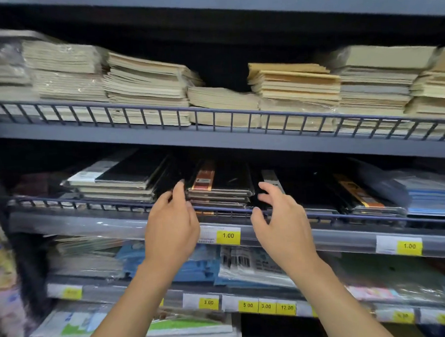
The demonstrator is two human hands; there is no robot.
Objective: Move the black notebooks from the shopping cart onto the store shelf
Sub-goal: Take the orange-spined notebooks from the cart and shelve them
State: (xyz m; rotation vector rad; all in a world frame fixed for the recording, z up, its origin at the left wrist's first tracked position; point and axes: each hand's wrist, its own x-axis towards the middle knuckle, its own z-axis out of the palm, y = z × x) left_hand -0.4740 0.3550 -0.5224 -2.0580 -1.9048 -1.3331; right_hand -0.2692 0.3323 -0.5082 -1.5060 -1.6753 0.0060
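A stack of black notebooks (223, 185) with an orange label strip lies on the middle store shelf (91, 220), behind its wire rail. My left hand (170, 229) is just left of the stack, fingertips touching its left edge. My right hand (280, 224) hovers at the stack's right side with fingers spread and curled, holding nothing. More black notebooks (319, 187) lie to the right and another black-covered pile (130, 175) to the left. The shopping cart is out of view.
The upper shelf (215, 140) carries piles of cream paper pads behind a wire rail. Yellow price tags (228, 235) line the shelf fronts. Lower shelves hold blue and wrapped stationery packs (195, 271). Blue folders (429, 197) sit at the far right.
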